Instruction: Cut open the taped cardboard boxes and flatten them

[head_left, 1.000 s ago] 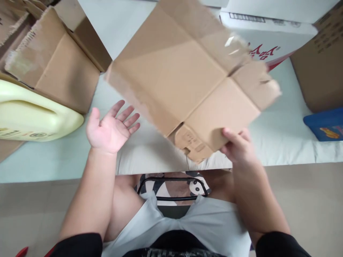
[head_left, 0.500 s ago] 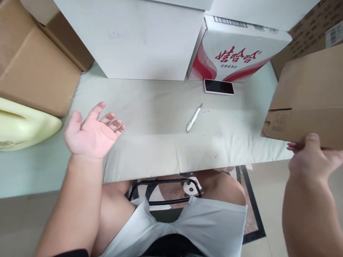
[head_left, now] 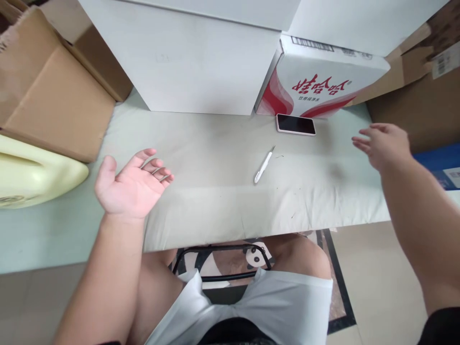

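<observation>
Your left hand [head_left: 131,187], wide open and empty, is near the yellow jug [head_left: 53,175]; your right hand [head_left: 384,143], loosely open, seems empty near the brown carton [head_left: 434,103] on the desk [head_left: 201,182]. Probably no grasp is under way; gripping would need reaching closer first.

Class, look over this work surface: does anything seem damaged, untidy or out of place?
Mildly, yes. Small dark scraps lie loose on the pale cloth, near the white pen-like tool and toward the front edge, like uncleared debris. At far left, the brown cardboard box has a ragged upper edge, as if torn.
</observation>
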`<state>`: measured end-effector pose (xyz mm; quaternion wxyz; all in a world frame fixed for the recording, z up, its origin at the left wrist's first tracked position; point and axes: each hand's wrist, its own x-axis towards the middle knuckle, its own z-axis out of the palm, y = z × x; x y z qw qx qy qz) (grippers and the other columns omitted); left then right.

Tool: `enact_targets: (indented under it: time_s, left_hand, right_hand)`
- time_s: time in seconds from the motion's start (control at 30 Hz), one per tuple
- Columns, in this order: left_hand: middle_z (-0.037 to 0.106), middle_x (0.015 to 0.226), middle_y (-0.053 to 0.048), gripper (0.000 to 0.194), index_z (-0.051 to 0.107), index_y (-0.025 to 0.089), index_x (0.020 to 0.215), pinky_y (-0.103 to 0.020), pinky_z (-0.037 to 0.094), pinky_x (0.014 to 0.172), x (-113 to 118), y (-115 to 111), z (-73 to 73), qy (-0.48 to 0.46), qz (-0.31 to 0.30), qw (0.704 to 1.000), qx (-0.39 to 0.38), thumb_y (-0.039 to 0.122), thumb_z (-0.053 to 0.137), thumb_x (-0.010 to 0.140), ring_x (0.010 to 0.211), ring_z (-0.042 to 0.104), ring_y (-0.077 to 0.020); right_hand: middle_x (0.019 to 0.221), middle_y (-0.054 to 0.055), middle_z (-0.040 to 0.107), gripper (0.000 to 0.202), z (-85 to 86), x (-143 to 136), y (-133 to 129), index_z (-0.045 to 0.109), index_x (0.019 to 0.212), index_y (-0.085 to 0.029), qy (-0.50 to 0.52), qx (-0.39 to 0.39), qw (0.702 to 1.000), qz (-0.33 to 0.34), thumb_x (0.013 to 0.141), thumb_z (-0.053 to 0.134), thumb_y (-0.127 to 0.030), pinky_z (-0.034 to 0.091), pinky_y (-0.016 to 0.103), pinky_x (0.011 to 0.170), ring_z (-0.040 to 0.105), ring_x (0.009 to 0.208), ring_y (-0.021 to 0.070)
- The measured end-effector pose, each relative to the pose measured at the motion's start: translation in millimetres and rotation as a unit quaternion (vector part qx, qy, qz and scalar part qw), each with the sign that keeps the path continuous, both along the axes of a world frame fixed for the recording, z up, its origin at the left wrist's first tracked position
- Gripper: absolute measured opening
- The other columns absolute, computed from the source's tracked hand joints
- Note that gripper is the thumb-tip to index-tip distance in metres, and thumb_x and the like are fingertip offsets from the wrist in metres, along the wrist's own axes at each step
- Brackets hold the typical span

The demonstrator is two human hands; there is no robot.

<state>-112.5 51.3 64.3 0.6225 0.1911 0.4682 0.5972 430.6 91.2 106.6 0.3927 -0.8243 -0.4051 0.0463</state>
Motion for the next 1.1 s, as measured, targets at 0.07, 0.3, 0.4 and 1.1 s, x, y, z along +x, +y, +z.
enact_targets:
  time_s: [0.07,0.3,0.4,1.1]
  left_hand:
    - [0.063,0.074,-0.008,0.060,0.072,0.018,0.092,-0.038,0.049,0.066,-5.9,-0.5,0.5,-0.020,0.007,1.000,0.006,0.067,0.037,0.094,0.064,0.055,-0.0203]
    - [0.062,0.070,0.000,0.019,0.066,0.021,0.081,-0.028,0.054,0.060,-24.8,-3.6,-3.6,-0.112,0.009,0.993,0.034,0.039,0.068,0.084,0.059,0.058,-0.0130]
    - [0.060,0.067,0.003,0.031,0.060,0.021,0.072,-0.022,0.052,0.060,-31.7,-3.3,-8.1,-0.089,-0.004,0.992,0.094,0.033,0.089,0.071,0.058,0.059,-0.0097]
    - [0.066,0.062,-0.003,0.039,0.067,0.018,0.064,-0.028,0.051,0.067,-61.1,-16.9,-1.4,0.128,-0.046,0.975,0.174,0.032,0.054,0.098,0.061,0.062,-0.0129]
  right_hand:
    - [0.076,0.007,0.061,0.033,-2.4,-21.1,-12.0,0.046,0.080,-0.024,0.079,-0.021,0.997,-0.012,0.085,0.061,0.005,0.061,0.038,0.067,0.071,0.064,0.0160]
    - [0.095,0.010,0.071,0.013,27.9,-134.2,-23.8,0.061,0.089,-0.020,0.169,-0.086,0.975,0.119,0.088,0.066,-0.008,0.060,0.031,0.072,0.071,0.075,0.0142]
    - [0.096,0.008,0.073,0.012,36.8,-198.9,-9.7,0.067,0.094,-0.019,0.132,-0.112,0.957,0.233,0.084,0.071,-0.014,0.060,0.032,0.071,0.072,0.079,0.0172]
    - [0.151,0.006,0.062,0.035,39.6,-538.9,84.9,0.070,0.109,-0.022,-0.384,-0.014,0.687,0.616,0.088,0.048,-0.004,0.062,0.044,0.103,0.063,0.127,0.0316]
